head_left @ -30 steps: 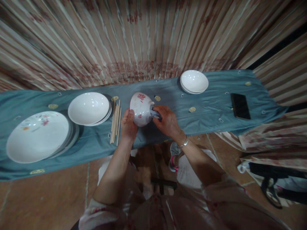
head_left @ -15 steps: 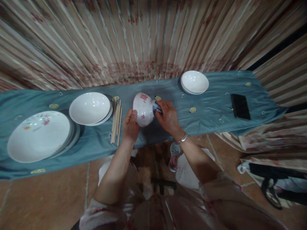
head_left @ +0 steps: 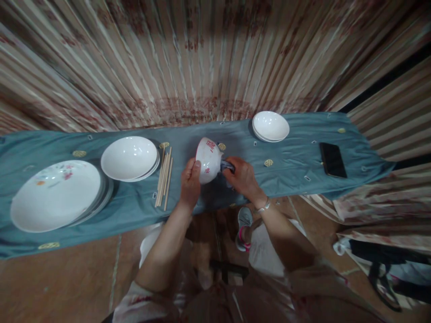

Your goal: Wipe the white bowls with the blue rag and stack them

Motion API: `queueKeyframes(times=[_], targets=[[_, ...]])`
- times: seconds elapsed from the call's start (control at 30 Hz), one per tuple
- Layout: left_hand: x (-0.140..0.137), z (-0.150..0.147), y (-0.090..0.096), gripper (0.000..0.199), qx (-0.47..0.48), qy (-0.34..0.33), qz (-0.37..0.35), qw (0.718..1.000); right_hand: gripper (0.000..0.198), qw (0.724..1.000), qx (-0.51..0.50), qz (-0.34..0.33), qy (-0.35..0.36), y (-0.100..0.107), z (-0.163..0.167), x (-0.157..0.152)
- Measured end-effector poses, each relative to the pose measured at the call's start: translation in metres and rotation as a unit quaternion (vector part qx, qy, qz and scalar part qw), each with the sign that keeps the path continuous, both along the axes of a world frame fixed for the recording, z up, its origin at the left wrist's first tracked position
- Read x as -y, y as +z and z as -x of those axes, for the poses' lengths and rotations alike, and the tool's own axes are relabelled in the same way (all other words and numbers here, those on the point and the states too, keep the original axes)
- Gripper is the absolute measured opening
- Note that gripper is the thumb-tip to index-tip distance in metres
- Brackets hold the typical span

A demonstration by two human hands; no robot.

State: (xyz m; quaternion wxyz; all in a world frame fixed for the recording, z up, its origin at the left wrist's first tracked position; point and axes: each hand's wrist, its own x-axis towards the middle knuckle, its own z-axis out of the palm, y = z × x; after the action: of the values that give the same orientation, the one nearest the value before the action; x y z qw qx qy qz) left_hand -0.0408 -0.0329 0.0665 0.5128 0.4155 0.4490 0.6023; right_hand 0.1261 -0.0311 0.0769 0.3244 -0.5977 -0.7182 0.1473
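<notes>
My left hand [head_left: 190,181] grips the rim side of a white bowl [head_left: 208,162] with red characters on its outside. The bowl is tipped sideways above the table, its base turned to the right. In my right hand [head_left: 243,176], a bunched dark bluish-grey cloth [head_left: 226,166] is pinched, and it touches the bowl's foot. A silver bracelet [head_left: 264,205] circles the right wrist. Left of the bowl lie several pale chopsticks [head_left: 164,178], side by side on the tablecloth.
A blue-green cloth [head_left: 286,175] covers the narrow table. Stacked large plates [head_left: 55,197] and white bowls [head_left: 129,157] stand left; smaller bowls [head_left: 271,125] sit at the back right, near a black phone [head_left: 332,159]. A pleated curtain [head_left: 202,63] hangs behind.
The view has shifted a little. My hands and the bowl have moved slightly right in the picture. The right hand with the cloth has slid down along the bowl's foot.
</notes>
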Motion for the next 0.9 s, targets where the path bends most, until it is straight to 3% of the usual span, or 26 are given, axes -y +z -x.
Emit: queueKeyframes(times=[0.23,0.37,0.47,0.7,0.9], targets=[[0.008,-0.01,0.008,0.041,-0.125,-0.012,-0.072,0.99,0.034,0.988,-0.141,0.052,-0.037,0.02,-0.013,0.001],[0.012,-0.016,0.007,0.037,-0.168,-0.034,-0.093,0.981,0.031,0.991,-0.111,0.056,-0.052,0.026,-0.019,0.003],[0.015,-0.02,0.001,0.034,-0.204,-0.061,-0.117,0.97,0.044,0.994,-0.06,0.053,-0.071,0.029,-0.023,0.006],[0.02,-0.036,-0.025,0.034,-0.373,-0.117,-0.215,0.895,0.055,0.995,-0.03,0.047,-0.084,0.026,-0.032,0.006],[0.019,-0.045,-0.031,0.037,-0.498,-0.168,-0.24,0.816,0.036,0.991,-0.007,0.108,-0.075,0.015,-0.049,-0.001]])
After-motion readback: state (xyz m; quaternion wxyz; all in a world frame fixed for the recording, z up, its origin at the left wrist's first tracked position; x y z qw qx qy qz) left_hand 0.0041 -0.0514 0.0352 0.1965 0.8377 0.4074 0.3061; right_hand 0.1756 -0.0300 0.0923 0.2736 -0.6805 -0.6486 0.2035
